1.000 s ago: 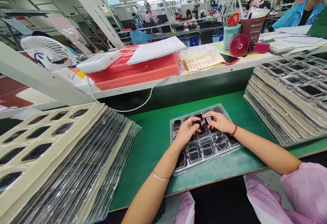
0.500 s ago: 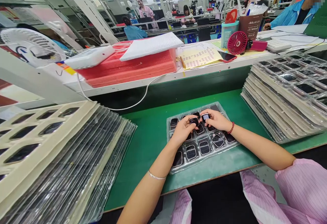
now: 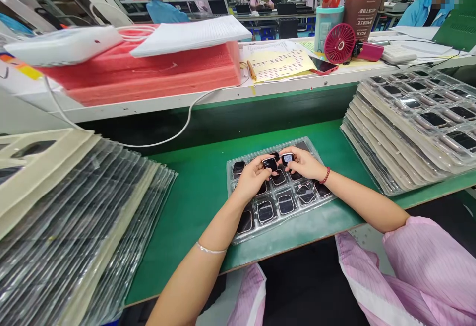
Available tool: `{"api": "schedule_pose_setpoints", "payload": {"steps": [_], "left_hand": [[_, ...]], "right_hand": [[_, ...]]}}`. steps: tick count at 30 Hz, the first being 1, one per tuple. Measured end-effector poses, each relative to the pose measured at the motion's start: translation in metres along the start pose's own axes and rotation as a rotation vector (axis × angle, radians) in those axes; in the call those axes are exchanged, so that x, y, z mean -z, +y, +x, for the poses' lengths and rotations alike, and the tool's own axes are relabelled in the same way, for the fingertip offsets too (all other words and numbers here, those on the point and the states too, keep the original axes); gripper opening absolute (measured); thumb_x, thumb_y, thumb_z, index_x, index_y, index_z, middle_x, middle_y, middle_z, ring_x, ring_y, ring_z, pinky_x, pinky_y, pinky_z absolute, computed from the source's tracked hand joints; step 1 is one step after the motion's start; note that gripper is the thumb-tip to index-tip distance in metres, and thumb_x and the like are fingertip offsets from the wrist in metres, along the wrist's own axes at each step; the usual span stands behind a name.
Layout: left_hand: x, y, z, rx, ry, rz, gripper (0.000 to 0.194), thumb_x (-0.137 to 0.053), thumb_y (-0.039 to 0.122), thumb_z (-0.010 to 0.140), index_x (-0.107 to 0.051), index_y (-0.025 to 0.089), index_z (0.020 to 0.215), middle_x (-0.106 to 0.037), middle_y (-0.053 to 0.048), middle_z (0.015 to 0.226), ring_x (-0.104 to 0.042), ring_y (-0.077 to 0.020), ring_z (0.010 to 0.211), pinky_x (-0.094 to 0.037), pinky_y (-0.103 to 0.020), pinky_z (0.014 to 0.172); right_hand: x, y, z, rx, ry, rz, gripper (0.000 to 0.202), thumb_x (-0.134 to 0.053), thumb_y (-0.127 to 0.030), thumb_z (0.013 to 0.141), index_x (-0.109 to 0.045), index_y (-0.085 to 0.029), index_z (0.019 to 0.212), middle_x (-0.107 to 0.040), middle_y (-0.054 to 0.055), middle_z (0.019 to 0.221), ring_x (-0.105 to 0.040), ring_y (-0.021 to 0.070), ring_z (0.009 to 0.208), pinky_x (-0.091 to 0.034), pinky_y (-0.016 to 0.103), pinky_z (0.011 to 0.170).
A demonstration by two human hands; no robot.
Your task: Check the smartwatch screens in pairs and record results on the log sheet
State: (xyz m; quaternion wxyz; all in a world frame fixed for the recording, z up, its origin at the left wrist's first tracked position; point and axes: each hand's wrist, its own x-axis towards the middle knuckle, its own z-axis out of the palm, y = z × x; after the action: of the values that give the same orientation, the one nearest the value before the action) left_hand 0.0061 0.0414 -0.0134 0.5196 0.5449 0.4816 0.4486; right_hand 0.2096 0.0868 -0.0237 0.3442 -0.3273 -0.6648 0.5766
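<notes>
Head view: left hand (image 3: 252,179) pinches a dark watch body (image 3: 269,163), right hand (image 3: 303,164) pinches a second watch body (image 3: 287,158) with a lit screen. Both sit just above the clear tray (image 3: 297,227) on the green bench (image 3: 201,192), hands close together. Tray stacks (image 3: 390,137) sit on each side.

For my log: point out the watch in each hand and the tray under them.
Left watch (image 3: 269,163), head view, on its dark screen.
Right watch (image 3: 287,158), head view, on its lit screen.
Tray (image 3: 297,224), head view, on its near rim.
</notes>
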Motion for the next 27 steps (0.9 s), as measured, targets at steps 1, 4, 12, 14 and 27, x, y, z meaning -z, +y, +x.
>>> {"api": "schedule_pose_setpoints", "payload": {"steps": [1, 4, 12, 14, 27], "left_hand": [[0.0, 0.001, 0.0, 0.0, 0.005, 0.007, 0.041, -0.067, 0.027, 0.075, -0.062, 0.016, 0.114, -0.075, -0.008, 0.101, -0.073, -0.0191, 0.077, -0.05, -0.024, 0.059], [0.0, 0.002, -0.001, -0.007, 0.024, 0.002, 0.039, -0.068, 0.038, 0.078, -0.066, 0.015, 0.109, -0.075, -0.008, 0.093, -0.071, -0.0182, 0.069, -0.049, -0.025, 0.056], [-0.001, 0.003, -0.001, 0.023, 0.044, -0.06, 0.047, -0.069, 0.022, 0.067, -0.063, 0.014, 0.113, -0.075, -0.009, 0.099, -0.073, -0.0216, 0.077, -0.048, -0.022, 0.053], [-0.001, 0.002, 0.001, 0.016, 0.026, -0.07, 0.048, -0.071, 0.02, 0.066, -0.063, 0.014, 0.112, -0.074, -0.009, 0.099, -0.072, -0.0201, 0.075, -0.047, -0.021, 0.053], [-0.008, -0.002, 0.001, -0.054, 0.026, -0.049, 0.021, -0.067, 0.023, 0.08, -0.068, 0.015, 0.099, -0.073, -0.006, 0.083, -0.067, -0.0135, 0.062, -0.052, -0.022, 0.054]], "right_hand": [[0.0, -0.001, 0.0, -0.004, 0.004, -0.004, 0.04, -0.053, -0.009, 0.078, -0.055, -0.018, 0.117, -0.07, 0.005, 0.105, -0.067, 0.0106, 0.073, -0.055, 0.019, 0.059], [0.0, -0.004, -0.001, -0.012, 0.005, -0.007, 0.036, -0.055, -0.013, 0.08, -0.057, -0.018, 0.116, -0.07, 0.005, 0.104, -0.067, 0.0105, 0.071, -0.055, 0.019, 0.057], [0.001, -0.004, -0.002, -0.032, -0.006, -0.036, 0.05, -0.052, -0.006, 0.072, -0.055, -0.018, 0.12, -0.07, 0.008, 0.112, -0.069, 0.0142, 0.078, -0.057, 0.024, 0.064], [0.002, -0.004, -0.002, -0.011, -0.001, -0.05, 0.048, -0.053, -0.007, 0.073, -0.055, -0.017, 0.12, -0.07, 0.008, 0.112, -0.069, 0.0144, 0.078, -0.057, 0.025, 0.065], [0.009, 0.005, -0.007, 0.034, 0.032, -0.14, 0.041, -0.066, -0.049, 0.087, -0.063, -0.019, 0.115, -0.072, 0.012, 0.101, -0.069, 0.0157, 0.068, -0.06, 0.026, 0.056]]}}
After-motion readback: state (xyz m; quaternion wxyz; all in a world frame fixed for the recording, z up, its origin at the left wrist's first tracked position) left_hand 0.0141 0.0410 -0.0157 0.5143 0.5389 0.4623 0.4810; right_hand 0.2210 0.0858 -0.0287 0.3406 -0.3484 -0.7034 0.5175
